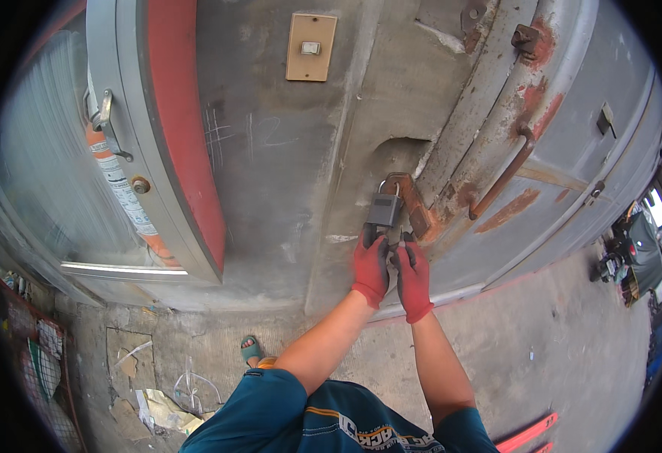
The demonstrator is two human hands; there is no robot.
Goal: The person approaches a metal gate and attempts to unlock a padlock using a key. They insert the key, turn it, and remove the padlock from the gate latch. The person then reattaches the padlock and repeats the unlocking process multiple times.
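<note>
The left hand (371,266), in a red glove with dark fingertips, reaches up with its fingers closed on the bottom of a grey padlock (384,208). The right hand (412,275), gloved the same way, sits just beside it, its fingertips bunched at the underside of the lock; whether it pinches anything small there cannot be told. The padlock hangs from a rusty hasp (412,202) at the edge of a grey metal door (572,174), where the door meets a rough concrete wall (285,174).

The door is worn, with patches of orange rust and flaking paint, and carries a long rusted pull handle (506,175) to the right of the lock. High on the wall sits a tan switch plate (311,47). To the left stands a second door with a red edge and grey frame (171,136), its glass panel ribbed, with a metal lever handle (106,121) and a round keyhole below it.

The ground is bare, stained concrete (572,340). Scraps of paper and torn wrapping (161,408) lie at the lower left, near a foot in a green sandal (251,349). A parked motorbike (625,257) stands at the far right, and red bars (531,434) lie on the ground at the lower right.
</note>
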